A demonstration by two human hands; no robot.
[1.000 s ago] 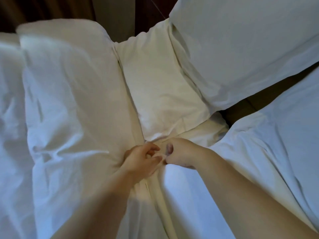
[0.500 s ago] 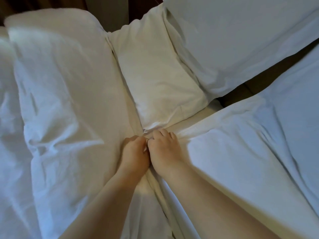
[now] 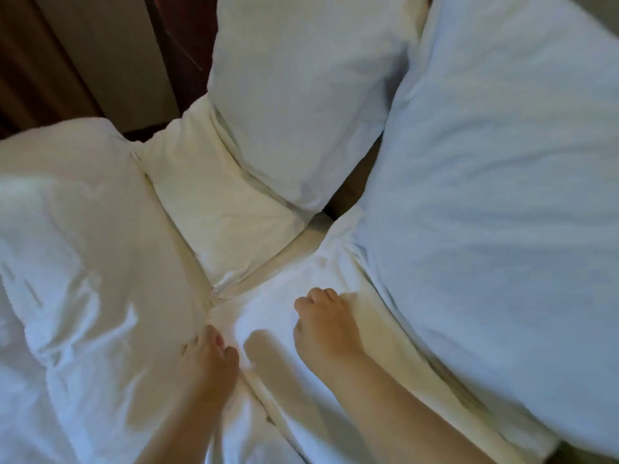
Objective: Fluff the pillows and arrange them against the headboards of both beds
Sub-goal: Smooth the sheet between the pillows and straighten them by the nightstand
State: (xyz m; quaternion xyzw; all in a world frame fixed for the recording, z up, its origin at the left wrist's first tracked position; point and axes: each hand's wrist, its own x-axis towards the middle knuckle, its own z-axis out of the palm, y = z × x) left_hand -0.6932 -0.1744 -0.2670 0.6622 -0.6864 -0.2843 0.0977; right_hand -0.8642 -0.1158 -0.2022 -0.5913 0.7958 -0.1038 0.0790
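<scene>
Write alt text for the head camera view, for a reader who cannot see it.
Two bare hands press on rumpled white bedding: the left hand beside a big pillow, the right hand curled on the sheet. More white pillows crowd the top, against a dark headboard.

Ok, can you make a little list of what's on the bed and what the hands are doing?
left pillow: big, white, wrinkled
middle pillow: cream, lying partly under the top pillow
top pillow: white, overlaps the middle pillow
right pillow: large, white, beside the right hand
sheet: white, creased, between the pillows
left hand: fingers curled, resting on the sheet by the left pillow
right hand: fingers curled, on the sheet; whether it grips fabric is unclear
dark gap: shows between the top and right pillows
</scene>
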